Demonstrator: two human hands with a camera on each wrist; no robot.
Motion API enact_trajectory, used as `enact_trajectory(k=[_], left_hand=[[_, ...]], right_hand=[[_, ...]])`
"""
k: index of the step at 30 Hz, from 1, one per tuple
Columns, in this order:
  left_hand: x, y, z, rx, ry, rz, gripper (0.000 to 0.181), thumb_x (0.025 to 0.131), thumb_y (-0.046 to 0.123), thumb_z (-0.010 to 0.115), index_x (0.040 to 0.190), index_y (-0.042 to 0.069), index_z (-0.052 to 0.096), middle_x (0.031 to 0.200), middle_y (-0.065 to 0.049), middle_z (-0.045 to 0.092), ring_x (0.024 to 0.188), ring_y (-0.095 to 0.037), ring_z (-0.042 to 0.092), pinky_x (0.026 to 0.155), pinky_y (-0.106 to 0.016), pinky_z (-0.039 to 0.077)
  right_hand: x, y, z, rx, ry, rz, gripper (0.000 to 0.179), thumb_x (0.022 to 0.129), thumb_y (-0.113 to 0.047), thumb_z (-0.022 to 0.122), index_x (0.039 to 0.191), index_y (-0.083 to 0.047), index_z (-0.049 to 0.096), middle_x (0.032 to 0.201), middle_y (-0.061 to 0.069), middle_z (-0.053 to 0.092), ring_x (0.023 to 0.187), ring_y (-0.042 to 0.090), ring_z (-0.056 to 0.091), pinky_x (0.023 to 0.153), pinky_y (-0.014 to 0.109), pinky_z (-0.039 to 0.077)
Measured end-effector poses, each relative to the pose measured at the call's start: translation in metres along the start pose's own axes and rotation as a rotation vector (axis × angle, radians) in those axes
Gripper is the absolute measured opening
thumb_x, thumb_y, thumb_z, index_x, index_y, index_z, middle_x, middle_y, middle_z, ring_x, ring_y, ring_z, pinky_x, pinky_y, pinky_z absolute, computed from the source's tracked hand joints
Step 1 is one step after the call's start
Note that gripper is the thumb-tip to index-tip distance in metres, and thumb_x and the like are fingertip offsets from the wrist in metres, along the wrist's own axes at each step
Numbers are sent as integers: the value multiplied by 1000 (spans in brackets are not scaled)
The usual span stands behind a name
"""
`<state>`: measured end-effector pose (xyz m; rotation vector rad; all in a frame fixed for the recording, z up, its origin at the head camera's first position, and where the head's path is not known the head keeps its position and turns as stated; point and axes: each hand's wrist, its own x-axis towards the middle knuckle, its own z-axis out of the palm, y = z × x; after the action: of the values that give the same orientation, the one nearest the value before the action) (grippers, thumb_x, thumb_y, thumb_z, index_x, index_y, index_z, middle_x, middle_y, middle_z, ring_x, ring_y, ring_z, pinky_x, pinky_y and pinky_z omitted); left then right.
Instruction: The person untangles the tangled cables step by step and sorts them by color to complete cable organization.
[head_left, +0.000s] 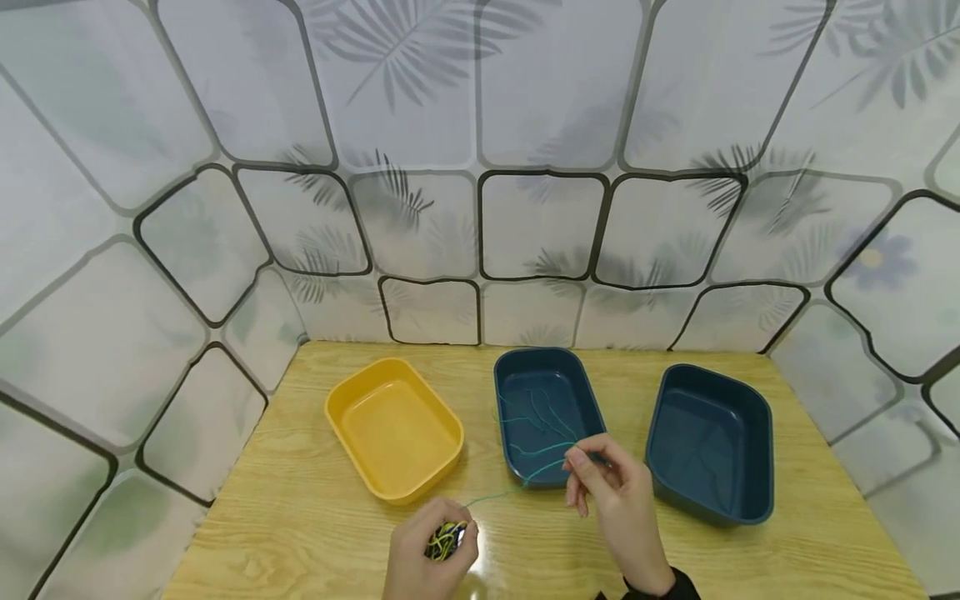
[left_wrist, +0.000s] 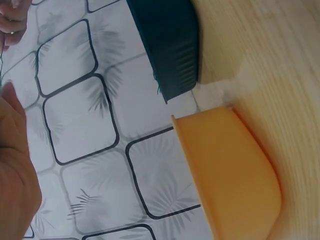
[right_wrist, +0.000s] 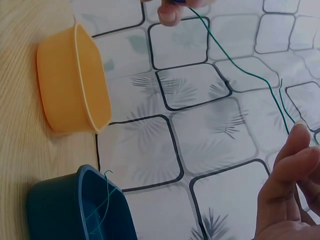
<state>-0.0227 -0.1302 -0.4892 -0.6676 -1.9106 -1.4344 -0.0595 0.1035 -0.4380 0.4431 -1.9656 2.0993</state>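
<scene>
My left hand (head_left: 416, 546) grips a tangled bundle of strings (head_left: 446, 540), mostly yellow with dark parts, low in front of the yellow bin in the head view. A green thread (right_wrist: 267, 81) runs from this hand across to my right hand (head_left: 622, 512). Thumb and forefinger of the right hand pinch the thread over the near right corner of the middle dark blue bin (head_left: 525, 371). Several loose green threads show inside that bin, and one hangs over its rim. A dark sleeve (head_left: 675, 586) covers the right wrist.
The yellow bin (head_left: 390, 417) stands at the left of the wooden table (head_left: 285, 500), with nothing inside. Another dark blue bin (head_left: 712, 442) stands at the right, near the right hand. A patterned curtain (head_left: 540, 225) encloses the table's back and sides.
</scene>
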Motion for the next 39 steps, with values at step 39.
enact_trajectory(k=[39], left_hand=[[-11, -4, -1, 121, -31, -38, 39, 63, -12, 78, 82, 16, 58, 67, 6, 60, 61, -1, 55, 55, -10, 43]], right_hand=[[80, 72, -42, -196, 54, 314, 40, 103, -3, 56, 139, 8, 46, 127, 30, 60, 106, 28, 67, 91, 35, 53]])
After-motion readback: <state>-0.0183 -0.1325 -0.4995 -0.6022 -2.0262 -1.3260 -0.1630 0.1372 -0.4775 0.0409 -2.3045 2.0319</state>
